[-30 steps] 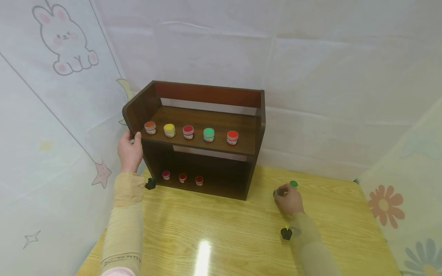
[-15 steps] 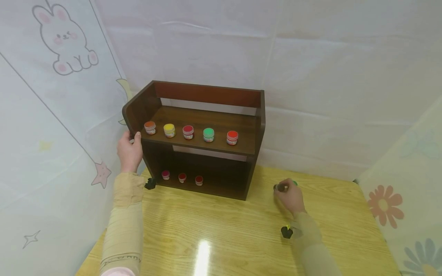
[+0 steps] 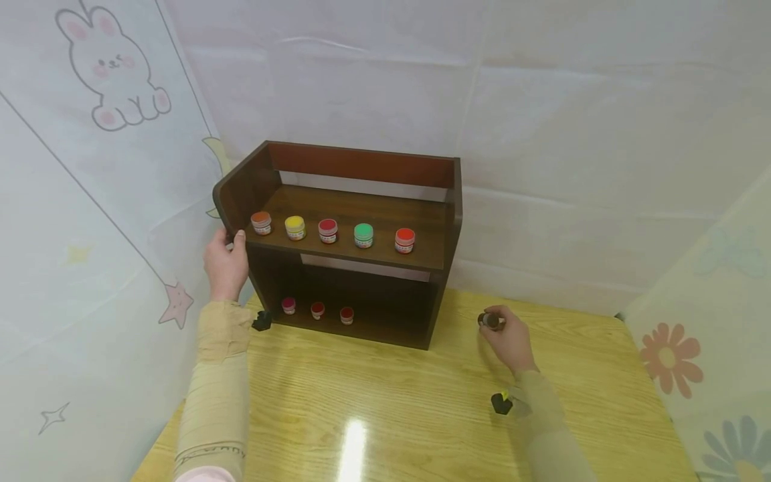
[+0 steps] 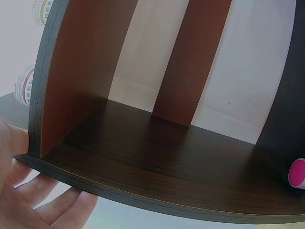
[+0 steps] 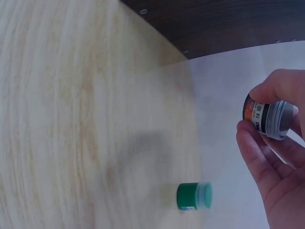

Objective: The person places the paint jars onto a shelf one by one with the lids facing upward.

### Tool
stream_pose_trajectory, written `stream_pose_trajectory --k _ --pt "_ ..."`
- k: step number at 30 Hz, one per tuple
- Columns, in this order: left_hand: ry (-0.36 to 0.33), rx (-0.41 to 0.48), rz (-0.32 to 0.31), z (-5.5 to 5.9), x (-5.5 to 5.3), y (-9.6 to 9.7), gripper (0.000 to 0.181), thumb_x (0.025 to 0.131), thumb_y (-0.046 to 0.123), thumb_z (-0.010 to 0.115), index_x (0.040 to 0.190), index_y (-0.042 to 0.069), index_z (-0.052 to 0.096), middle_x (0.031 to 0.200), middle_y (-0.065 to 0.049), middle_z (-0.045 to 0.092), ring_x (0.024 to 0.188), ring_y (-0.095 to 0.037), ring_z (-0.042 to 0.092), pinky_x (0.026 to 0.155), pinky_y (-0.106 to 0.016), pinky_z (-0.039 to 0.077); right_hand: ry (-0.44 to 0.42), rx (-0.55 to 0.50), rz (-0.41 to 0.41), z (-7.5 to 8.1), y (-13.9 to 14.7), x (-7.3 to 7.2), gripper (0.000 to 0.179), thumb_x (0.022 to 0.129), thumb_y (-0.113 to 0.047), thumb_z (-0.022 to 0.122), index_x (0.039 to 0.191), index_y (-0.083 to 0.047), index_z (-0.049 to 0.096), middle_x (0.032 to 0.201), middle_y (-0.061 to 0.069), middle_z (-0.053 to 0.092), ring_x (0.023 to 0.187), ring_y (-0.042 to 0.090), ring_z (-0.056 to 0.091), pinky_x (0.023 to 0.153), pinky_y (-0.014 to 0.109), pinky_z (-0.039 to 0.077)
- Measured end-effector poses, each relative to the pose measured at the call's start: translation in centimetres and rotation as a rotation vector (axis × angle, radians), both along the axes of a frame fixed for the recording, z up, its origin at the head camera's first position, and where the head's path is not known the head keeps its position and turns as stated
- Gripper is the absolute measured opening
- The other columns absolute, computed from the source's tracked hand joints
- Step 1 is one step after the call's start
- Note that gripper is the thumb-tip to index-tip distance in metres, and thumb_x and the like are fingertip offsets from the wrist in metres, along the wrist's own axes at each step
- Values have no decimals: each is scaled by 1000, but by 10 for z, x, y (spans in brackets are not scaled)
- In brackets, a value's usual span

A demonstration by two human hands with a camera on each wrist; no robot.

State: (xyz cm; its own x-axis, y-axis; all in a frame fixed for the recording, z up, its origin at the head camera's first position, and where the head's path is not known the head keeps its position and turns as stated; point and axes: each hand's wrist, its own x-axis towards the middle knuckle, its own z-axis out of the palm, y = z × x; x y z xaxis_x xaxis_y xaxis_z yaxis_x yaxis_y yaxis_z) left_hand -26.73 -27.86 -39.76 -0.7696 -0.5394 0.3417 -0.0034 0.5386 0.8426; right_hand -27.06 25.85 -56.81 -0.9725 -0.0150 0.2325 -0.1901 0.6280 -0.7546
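Observation:
My left hand (image 3: 226, 268) grips the left side panel of a dark wooden shelf (image 3: 361, 197), its fingers (image 4: 62, 202) curled around the front edge. Out to the right of the shelf, my right hand (image 3: 510, 340) pinches a small dark paint jar (image 5: 264, 115) between thumb and fingers. That jar has a clear lid and a label, and it is tipped sideways. A green paint jar (image 5: 193, 196) stands on the table below the right hand; in the head view the hand hides it.
Along the upper board stand several paint jars, among them orange, yellow (image 3: 295, 228) and green (image 3: 364, 235) ones. Three reddish jars, one magenta (image 3: 289, 306), line the lower board. White printed sheets (image 3: 572, 134) hang behind and beside the wooden table (image 3: 421, 408).
My right hand has raised the dark jar and moved slightly away from me, covering the green jar in the head view. The left hand has stayed on the shelf.

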Motion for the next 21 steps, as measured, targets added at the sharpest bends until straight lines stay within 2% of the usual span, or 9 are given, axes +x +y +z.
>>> stream_pose_trajectory --k 5,14,21 --pt "-3 -2 0 0 0 0 40 108 29 47 126 -4 60 130 -24 62 124 -37 56 104 -50 45 4 -13 -25 11 -3 4 36 90 -2 70 125 0 60 106 23 68 76 25 63 61 29 52" --pt "-10 10 -10 -1 -1 -1 41 108 31 47 126 -4 60 131 -23 61 125 -36 55 104 -49 45 145 -38 -1 28 -8 9 34 91 0 71 123 -1 64 108 20 68 73 21 64 59 22 52" --pt "-25 15 -12 -1 0 -1 44 108 33 46 130 -2 59 134 -22 60 126 -35 55 105 -49 45 191 -49 14 42 -10 11 35 89 5 71 123 -3 65 106 18 69 76 22 67 62 20 53"
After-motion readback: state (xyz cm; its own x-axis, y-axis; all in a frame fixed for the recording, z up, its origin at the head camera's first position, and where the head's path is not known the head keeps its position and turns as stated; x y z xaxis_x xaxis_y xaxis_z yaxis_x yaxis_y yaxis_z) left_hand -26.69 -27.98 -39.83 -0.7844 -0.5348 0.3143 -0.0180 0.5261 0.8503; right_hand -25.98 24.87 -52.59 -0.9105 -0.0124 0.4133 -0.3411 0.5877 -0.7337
